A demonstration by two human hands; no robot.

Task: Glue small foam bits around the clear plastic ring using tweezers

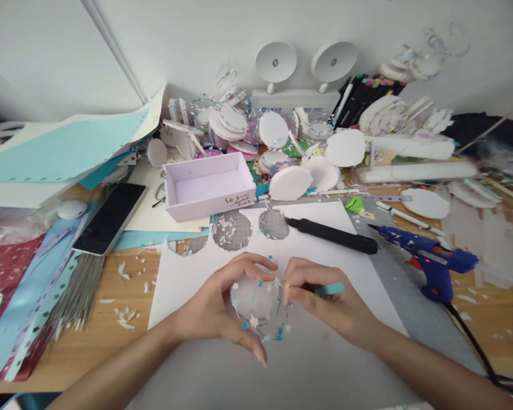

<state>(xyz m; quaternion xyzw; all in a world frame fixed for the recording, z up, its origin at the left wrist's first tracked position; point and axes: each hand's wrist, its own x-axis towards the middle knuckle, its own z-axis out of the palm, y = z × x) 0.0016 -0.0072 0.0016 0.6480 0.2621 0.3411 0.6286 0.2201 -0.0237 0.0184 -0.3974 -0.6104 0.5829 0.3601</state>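
My left hand (228,304) curves its fingers and thumb around a see-through, whitish round piece (256,302). Loops of thin wire dotted with small blue and white flower or star shapes run around this piece. Close at its right side, my right hand (320,296) is closed in a pinch, with thumb and forefinger near the dotted wire. A slim tool with a teal end (331,289) lies in the right hand; its tip is hidden by the fingers. Both hands are above a white sheet (316,247) with round holes cut along its far edge.
A black pen-like tool (333,234) lies on the sheet. To the right is a blue glue gun (431,256) with a cord. Further back are a lilac box (211,210), white discs (288,183) and markers (367,97). A phone (110,219) and thin wires (74,290) lie left.
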